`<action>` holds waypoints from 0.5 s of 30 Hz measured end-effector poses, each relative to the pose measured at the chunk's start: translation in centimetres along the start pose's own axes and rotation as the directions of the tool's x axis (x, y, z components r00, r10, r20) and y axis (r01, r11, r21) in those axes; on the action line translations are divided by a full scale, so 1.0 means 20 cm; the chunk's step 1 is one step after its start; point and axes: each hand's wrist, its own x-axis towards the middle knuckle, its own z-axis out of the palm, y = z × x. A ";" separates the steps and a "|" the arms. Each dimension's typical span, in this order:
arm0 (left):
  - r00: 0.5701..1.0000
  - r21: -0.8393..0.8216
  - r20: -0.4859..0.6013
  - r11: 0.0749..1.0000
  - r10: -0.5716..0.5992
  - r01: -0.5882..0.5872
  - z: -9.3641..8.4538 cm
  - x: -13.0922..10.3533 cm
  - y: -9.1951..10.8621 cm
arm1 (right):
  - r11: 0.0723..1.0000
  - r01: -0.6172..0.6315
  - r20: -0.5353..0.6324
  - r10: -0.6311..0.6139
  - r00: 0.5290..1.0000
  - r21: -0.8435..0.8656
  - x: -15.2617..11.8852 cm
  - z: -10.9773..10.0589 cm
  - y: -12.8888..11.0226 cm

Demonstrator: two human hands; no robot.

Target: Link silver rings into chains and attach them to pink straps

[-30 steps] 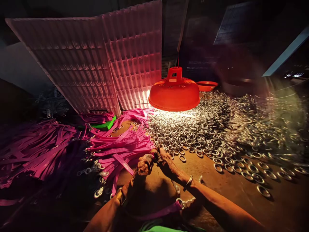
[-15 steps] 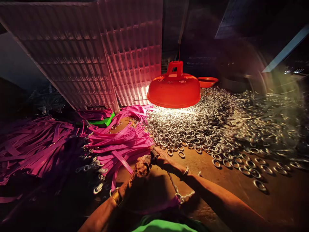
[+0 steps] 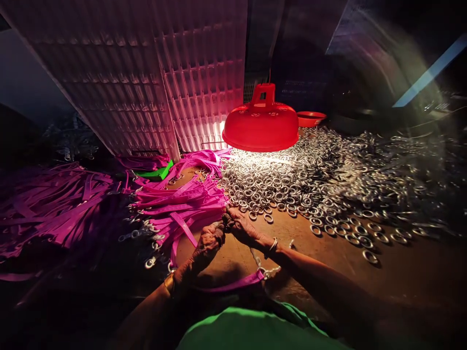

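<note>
My left hand (image 3: 208, 239) and my right hand (image 3: 242, 226) meet over the table, both closed, with dark wraps on some fingertips. What they pinch between them is too small and shaded to make out. Below my right hand hangs a thin metal chain (image 3: 255, 257), whose lower end joins a ring on a magenta strap (image 3: 237, 283) lying close to my body. Just beyond my fingers is a pile of magenta straps (image 3: 193, 206) with metal clips at their left ends. Loose metal rings (image 3: 268, 218) lie ahead of my right hand.
A red lamp (image 3: 260, 127) hangs low over a large heap of metal rings (image 3: 284, 180). Behind it sits a red bowl (image 3: 311, 119). A green tray (image 3: 158, 172) lies among straps, with another strap heap (image 3: 54, 209) at left. Ribbed panels (image 3: 200, 73) stand at the back.
The view has tilted slightly, so the lamp and piles sit higher in the picture. My hands remain together and closed, and more of the near magenta strap shows.
</note>
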 end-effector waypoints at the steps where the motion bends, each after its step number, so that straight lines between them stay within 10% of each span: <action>1: 1.000 0.031 0.014 1.000 0.002 -0.002 0.00 -0.01 0.02 | 0.998 0.045 0.008 -0.045 0.999 -0.031 -0.01 -0.01 -0.01; 8: 0.967 0.135 0.127 0.969 -0.223 0.206 0.01 -0.10 0.26 | 0.962 0.189 0.370 -0.106 0.923 -0.195 -0.23 -0.13 -0.23; 15: 0.895 0.306 0.273 0.914 -0.353 0.267 0.03 -0.20 0.30 | 0.929 0.162 0.362 -0.033 0.932 -0.333 -0.52 -0.08 -0.26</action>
